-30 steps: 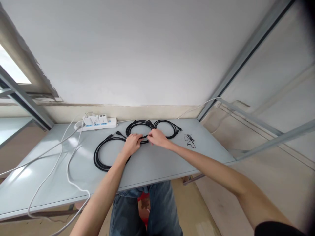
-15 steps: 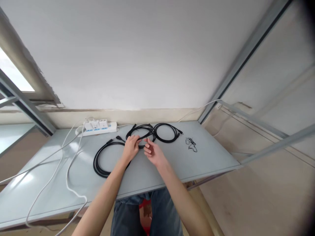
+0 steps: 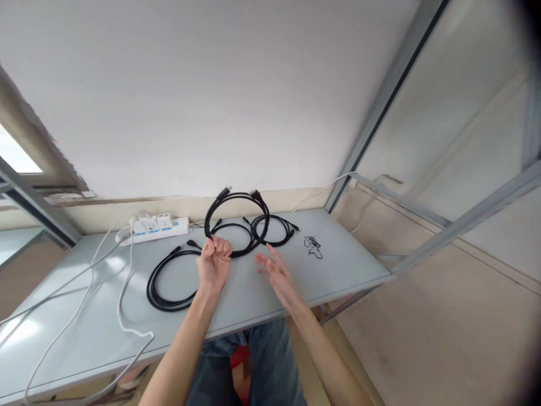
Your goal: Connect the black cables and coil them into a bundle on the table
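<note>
My left hand (image 3: 214, 262) is closed on the lower left part of a coiled black cable (image 3: 243, 195), which stands tilted up off the table with its two plug ends at the top. To the right of that coil's bottom, my right hand (image 3: 279, 276) is open, fingers spread, with nothing visible in it. A second coiled black cable (image 3: 153, 282) lies flat to the left of my left hand. Behind the raised coil two more black coils lie side by side, partly hidden by it. Thin black ties (image 3: 313, 246) form a loose tangle on the right.
A white power strip (image 3: 177, 226) with plugged-in adapters stands at the back left against the wall. White cords (image 3: 122, 293) run from it across the table's left side and over the front edge. Metal frame posts (image 3: 367, 129) rise at both ends of the table.
My left hand has lifted a black coil from the table and tipped it upright. The right hand has moved away from the left and opened. The view has shifted slightly right.
</note>
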`<state>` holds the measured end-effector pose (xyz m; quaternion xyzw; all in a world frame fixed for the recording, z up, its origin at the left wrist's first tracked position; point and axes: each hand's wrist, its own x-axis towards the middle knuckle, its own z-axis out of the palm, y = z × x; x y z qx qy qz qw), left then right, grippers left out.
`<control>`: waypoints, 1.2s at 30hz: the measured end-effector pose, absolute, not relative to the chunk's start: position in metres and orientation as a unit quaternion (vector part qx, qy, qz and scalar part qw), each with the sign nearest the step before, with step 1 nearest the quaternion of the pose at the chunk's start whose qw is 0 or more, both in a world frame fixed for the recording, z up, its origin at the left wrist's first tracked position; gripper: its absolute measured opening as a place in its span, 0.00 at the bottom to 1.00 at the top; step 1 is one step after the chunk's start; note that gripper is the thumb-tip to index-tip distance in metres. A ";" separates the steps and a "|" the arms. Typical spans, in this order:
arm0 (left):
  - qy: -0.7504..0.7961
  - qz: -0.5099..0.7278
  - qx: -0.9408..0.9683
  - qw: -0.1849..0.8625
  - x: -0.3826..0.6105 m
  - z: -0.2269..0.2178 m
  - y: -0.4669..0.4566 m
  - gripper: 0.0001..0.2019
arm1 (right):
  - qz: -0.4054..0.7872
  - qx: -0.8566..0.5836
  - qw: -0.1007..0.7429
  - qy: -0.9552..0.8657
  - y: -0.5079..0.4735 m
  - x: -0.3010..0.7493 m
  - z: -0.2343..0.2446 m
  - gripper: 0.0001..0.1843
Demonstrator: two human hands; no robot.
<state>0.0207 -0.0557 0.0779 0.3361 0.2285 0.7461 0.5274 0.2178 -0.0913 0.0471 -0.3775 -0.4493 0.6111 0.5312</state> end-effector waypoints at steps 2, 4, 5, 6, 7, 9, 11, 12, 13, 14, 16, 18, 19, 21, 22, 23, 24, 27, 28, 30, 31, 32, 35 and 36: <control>0.244 0.718 0.316 0.570 0.037 0.063 -0.074 0.21 | 0.621 -0.346 0.540 -0.451 -0.094 0.220 0.047 0.43; 0.277 0.688 0.313 0.593 0.054 0.044 -0.094 0.20 | 0.606 -0.366 0.566 -0.421 -0.098 0.225 0.040 0.40; 0.295 0.673 0.313 0.601 0.063 0.034 -0.105 0.21 | 0.592 -0.393 0.581 -0.398 -0.100 0.228 0.035 0.37; 0.309 0.662 0.305 0.612 0.071 0.025 -0.116 0.21 | 0.573 -0.423 0.593 -0.375 -0.102 0.233 0.029 0.35; 0.316 0.648 0.291 0.629 0.079 0.017 -0.126 0.21 | 0.552 -0.453 0.600 -0.361 -0.105 0.238 0.022 0.32; 0.326 0.624 0.264 0.659 0.090 0.007 -0.144 0.18 | 0.506 -0.505 0.595 -0.369 -0.109 0.252 0.013 0.30; 0.365 0.589 0.294 0.659 0.092 0.004 -0.158 0.15 | 0.463 -0.545 0.571 -0.403 -0.111 0.269 0.009 0.31; 0.395 0.561 0.337 0.644 0.088 0.006 -0.163 0.15 | 0.445 -0.561 0.558 -0.420 -0.111 0.279 0.009 0.33; 0.429 0.530 0.396 0.615 0.082 0.008 -0.167 0.18 | 0.432 -0.573 0.546 -0.433 -0.110 0.290 0.011 0.34; 0.464 0.498 0.470 0.562 0.072 0.011 -0.170 0.19 | 0.422 -0.582 0.536 -0.443 -0.109 0.300 0.013 0.35; 0.512 0.448 0.608 0.409 0.046 0.017 -0.173 0.21 | 0.412 -0.596 0.520 -0.453 -0.106 0.319 0.016 0.35; 0.581 0.405 0.674 0.208 0.013 0.020 -0.174 0.20 | 0.405 -0.607 0.508 -0.458 -0.103 0.331 0.017 0.34; 0.611 0.384 0.682 0.119 -0.004 0.020 -0.173 0.19 | 0.399 -0.611 0.502 -0.464 -0.103 0.335 0.015 0.34; 0.659 0.321 0.680 -0.004 -0.037 0.015 -0.170 0.20 | 0.383 -0.616 0.492 -0.482 -0.104 0.334 0.012 0.35; 0.684 0.292 0.666 -0.050 -0.052 0.012 -0.168 0.21 | 0.372 -0.617 0.488 -0.492 -0.104 0.330 0.010 0.35; 0.697 0.256 0.666 -0.070 -0.064 0.009 -0.166 0.22 | 0.360 -0.620 0.486 -0.499 -0.105 0.326 0.008 0.35; 0.704 0.229 0.668 -0.076 -0.074 0.006 -0.163 0.21 | 0.352 -0.623 0.484 -0.504 -0.106 0.321 0.007 0.35; 0.667 0.190 0.718 -0.063 -0.087 0.004 -0.159 0.17 | 0.355 -0.626 0.454 -0.526 -0.106 0.305 0.010 0.31; 0.650 0.186 0.734 -0.061 -0.087 0.005 -0.158 0.16 | 0.361 -0.624 0.433 -0.541 -0.105 0.301 0.012 0.30; 0.651 0.183 0.735 -0.052 -0.082 0.012 -0.158 0.16 | 0.374 -0.612 0.387 -0.579 -0.103 0.294 0.017 0.25; 0.667 0.189 0.719 -0.045 -0.080 0.017 -0.157 0.16 | 0.382 -0.603 0.366 -0.597 -0.103 0.291 0.020 0.21; 0.689 0.204 0.694 -0.039 -0.078 0.023 -0.156 0.16 | 0.394 -0.591 0.352 -0.609 -0.103 0.288 0.022 0.18; 0.728 0.314 0.608 -0.054 -0.074 0.048 -0.151 0.15 | 0.477 -0.558 0.329 -0.594 -0.107 0.271 0.027 0.14; 0.720 0.368 0.584 -0.070 -0.074 0.058 -0.149 0.15 | 0.512 -0.551 0.322 -0.576 -0.109 0.262 0.028 0.15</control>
